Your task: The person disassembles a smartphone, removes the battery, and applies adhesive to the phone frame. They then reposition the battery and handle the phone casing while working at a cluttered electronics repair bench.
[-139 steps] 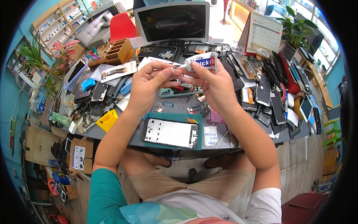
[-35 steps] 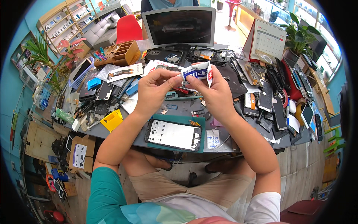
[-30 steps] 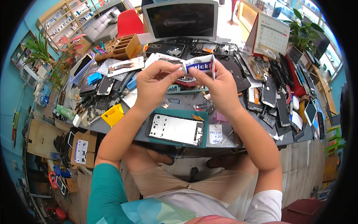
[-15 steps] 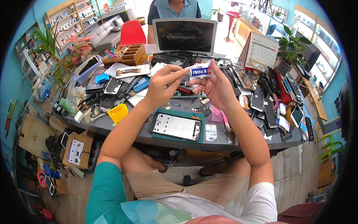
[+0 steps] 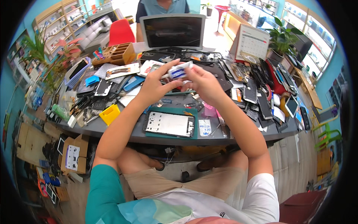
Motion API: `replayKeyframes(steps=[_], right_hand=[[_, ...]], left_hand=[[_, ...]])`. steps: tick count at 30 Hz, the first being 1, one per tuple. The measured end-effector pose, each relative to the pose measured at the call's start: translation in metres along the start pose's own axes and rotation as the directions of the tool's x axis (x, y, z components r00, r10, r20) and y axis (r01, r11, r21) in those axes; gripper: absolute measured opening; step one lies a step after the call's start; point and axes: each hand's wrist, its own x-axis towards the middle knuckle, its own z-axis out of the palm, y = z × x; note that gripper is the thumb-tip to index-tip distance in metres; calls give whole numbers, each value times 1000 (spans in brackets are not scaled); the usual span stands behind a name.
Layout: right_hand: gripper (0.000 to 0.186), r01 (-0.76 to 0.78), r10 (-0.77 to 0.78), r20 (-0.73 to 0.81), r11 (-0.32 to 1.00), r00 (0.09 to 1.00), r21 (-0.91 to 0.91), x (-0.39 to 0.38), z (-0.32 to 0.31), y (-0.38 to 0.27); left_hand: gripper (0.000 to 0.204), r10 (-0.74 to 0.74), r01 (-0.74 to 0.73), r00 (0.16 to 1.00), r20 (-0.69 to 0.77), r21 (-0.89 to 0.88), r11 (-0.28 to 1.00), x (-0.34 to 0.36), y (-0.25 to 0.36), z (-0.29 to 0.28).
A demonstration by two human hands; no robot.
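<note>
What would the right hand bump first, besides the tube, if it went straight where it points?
Probably the left hand: the right hand points toward its fingers, with the white-and-blue tube between them. Depth is hard to judge.

Tube [image 5: 178,72]: pale lettering on a blue panel, blurred. Desk calendar [image 5: 253,42]: rows of small numbers, too fine to read. White slip [image 5: 204,127] flat on the counter [image 5: 214,142]: handwritten blue characters in several lines. White package [image 5: 146,67]: bold red letters, partly covered by the left hand [image 5: 157,84]. Cardboard box [image 5: 82,146]: printed white label, illegible at this size.
</note>
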Motion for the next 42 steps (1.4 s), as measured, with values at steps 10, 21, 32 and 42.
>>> replayKeyframes(steps=[10,21,32,42], right_hand=[[80,-114,-258,-314,579,914,-807,8,-64,-97],[58,68,-609,98,-73,787,-995,-63,1,-327],[78,-364,-543,-328,45,773,-930,-47,-17,-337],[86,-436,-519,-412,83,749,-896,-60,-45,-346]], left_hand=[[46,10,2,994,-112,103,995,6,-1,-15],[48,41,-9,986,-159,199,980,0,-9,-25],[49,25,11,992,-123,279,960,2,-13,-28],[47,26,4,993,-116,250,968,3,-8,-23]])
